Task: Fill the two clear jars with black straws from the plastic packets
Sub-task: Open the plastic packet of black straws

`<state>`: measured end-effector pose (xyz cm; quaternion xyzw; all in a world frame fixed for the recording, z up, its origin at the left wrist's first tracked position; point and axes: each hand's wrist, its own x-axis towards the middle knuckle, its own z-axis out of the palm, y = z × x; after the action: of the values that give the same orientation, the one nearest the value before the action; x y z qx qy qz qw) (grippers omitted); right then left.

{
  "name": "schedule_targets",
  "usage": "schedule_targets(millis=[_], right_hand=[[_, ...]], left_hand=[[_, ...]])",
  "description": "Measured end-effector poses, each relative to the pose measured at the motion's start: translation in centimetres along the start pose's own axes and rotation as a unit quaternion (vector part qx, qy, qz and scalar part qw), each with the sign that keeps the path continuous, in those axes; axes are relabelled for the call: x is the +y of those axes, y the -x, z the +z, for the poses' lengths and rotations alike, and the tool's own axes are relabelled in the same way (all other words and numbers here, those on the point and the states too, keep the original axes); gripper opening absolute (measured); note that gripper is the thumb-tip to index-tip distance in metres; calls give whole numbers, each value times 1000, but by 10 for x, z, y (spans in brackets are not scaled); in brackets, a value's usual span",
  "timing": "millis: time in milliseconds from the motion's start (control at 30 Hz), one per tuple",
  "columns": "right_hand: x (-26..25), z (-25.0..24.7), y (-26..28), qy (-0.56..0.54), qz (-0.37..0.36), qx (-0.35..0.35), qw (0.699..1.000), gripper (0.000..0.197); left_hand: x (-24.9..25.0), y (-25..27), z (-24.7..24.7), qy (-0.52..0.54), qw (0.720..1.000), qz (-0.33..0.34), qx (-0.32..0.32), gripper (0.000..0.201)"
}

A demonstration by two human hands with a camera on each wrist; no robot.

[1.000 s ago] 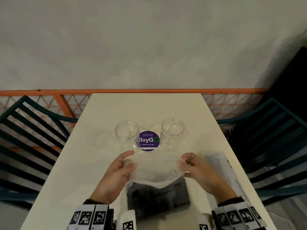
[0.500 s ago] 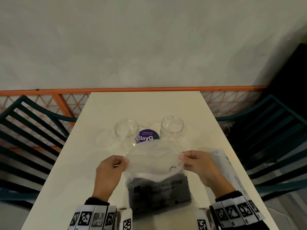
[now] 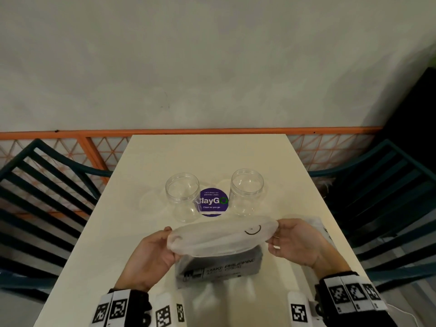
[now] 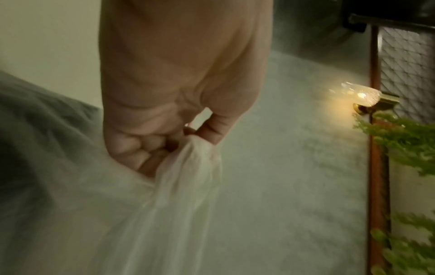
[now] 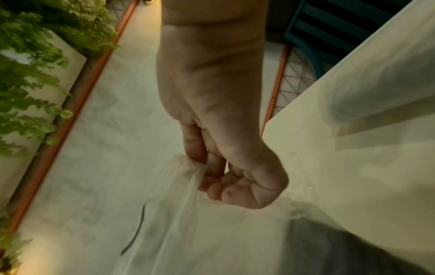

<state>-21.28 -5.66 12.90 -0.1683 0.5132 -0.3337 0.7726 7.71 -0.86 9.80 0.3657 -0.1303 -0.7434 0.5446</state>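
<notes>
**Q:** what are the hands actually doing here?

**A:** left hand (image 3: pixel 151 256) has its fingers curled into the left end of the plastic packet (image 3: pixel 221 234), and the right hand (image 3: pixel 295 241) pinches the right end between thumb and fingers. Both wrist views show the film bunched in the grip. The packet is lifted at the near middle of the table (image 3: pixel 207 156), top stretched sideways so its long axis runs left-right between the hands.

**Q:** and the jars?

**A:** left jar (image 3: pixel 182 197) and right jar (image 3: pixel 246 192) stand upright and empty just beyond the packet, either side of a purple sticker (image 3: pixel 213 201). Each hand is about equally near its own jar, so whatever comes out has to travel away from the person.

**Q:** see any straws?

**A:** not individually. There's a dark mass behind the printed lower part, plus one thin dark curved line (image 3: pixel 252 231) near the right end. Can't tell whether the top is torn open yet. A second packet (image 3: pixel 318 225) lies right of the right hand, mostly hidden.
</notes>
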Motion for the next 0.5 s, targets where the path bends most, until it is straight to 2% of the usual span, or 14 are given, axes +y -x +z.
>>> schedule_targets(millis=[67, 133, 167, 233, 267, 333, 433, 500], right_hand=[[2, 3, -2, 8, -8, 13, 1000, 16], [6, 7, -4, 31, -28, -11, 999, 23], [8, 8, -5, 49, -43, -29, 997, 25], [12, 7, -9, 126, -83, -40, 988, 23], [13, 6, -11, 185, -110, -24, 976, 19], [13, 7, -12, 276, -163, 62, 945, 10], [7, 10, -11, 270, -221, 151, 925, 15], [5, 12, -8, 263, -230, 144, 926, 18]], left_hand=[[-1, 1, 5, -10, 1000, 0, 3, 34], [-1, 3, 14, -47, 999, 9, 5, 17], [0, 5, 17, -81, 996, 22, 11, 20], [0, 6, 20, -163, 984, 57, 35, 42], [-1, 7, 22, -214, 972, 79, 51, 49], [-4, 6, 26, -313, 939, 117, 84, 51], [-7, 1, 28, -368, 899, 167, 167, 39], [-5, 0, 28, -384, 876, 199, 214, 29]])
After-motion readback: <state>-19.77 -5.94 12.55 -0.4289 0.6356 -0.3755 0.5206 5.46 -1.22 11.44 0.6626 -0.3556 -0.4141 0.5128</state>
